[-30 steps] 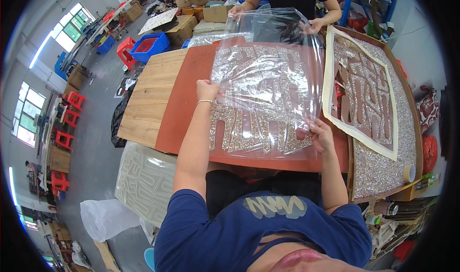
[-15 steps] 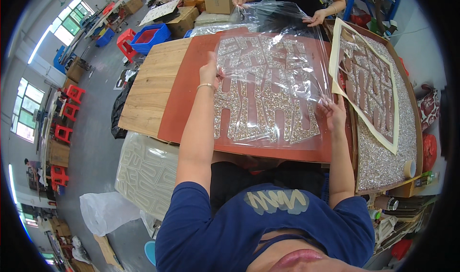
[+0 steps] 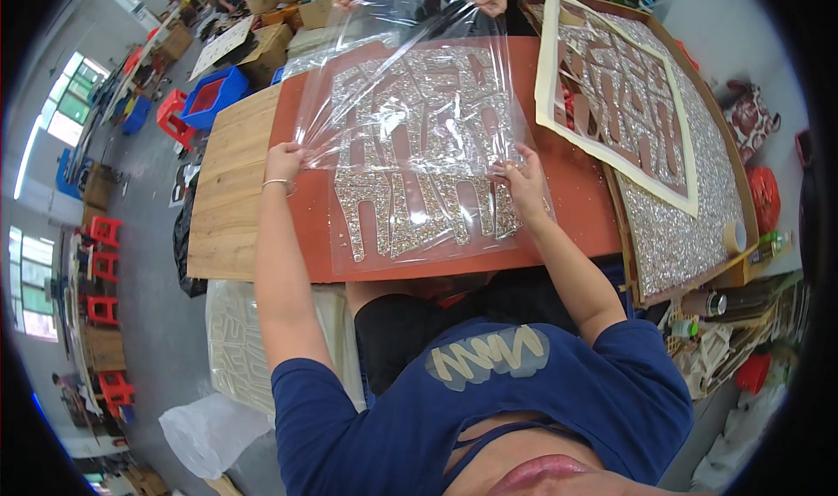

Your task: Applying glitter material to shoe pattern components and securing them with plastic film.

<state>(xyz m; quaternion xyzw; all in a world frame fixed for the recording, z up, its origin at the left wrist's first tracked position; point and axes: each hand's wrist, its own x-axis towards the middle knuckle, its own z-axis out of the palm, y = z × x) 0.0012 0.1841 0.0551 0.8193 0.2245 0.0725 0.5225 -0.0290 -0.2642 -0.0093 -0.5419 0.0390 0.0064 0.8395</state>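
My left hand (image 3: 286, 161) pinches one near corner of a clear plastic film (image 3: 410, 86). My right hand (image 3: 524, 184) has its thumb and fingers closed on the film's other near corner. At the far side, a co-worker's hands (image 3: 492, 0) hold the far end up, so the film hangs creased and shiny between us. Beneath it, glittery cut-out shapes (image 3: 406, 221), grouped in a panel with long rounded gaps, lie on a reddish-brown board (image 3: 576, 203). A clear sheet edge shows around the panel; glare hides part of the pattern.
To the right, a cream-framed stencil (image 3: 546, 68) leans over a shallow tray of glitter pieces (image 3: 681, 251), with a tape roll (image 3: 736, 237) at its edge. Left lies a wooden board (image 3: 231, 173). Below it is a stack of clear patterned sheets (image 3: 231, 347). Blue crates (image 3: 214, 99) and red stools stand beyond.
My view has shifted, so the table sits further left in the picture. My left hand has moved left and nearer to me, and the film is spread wider between my hands.
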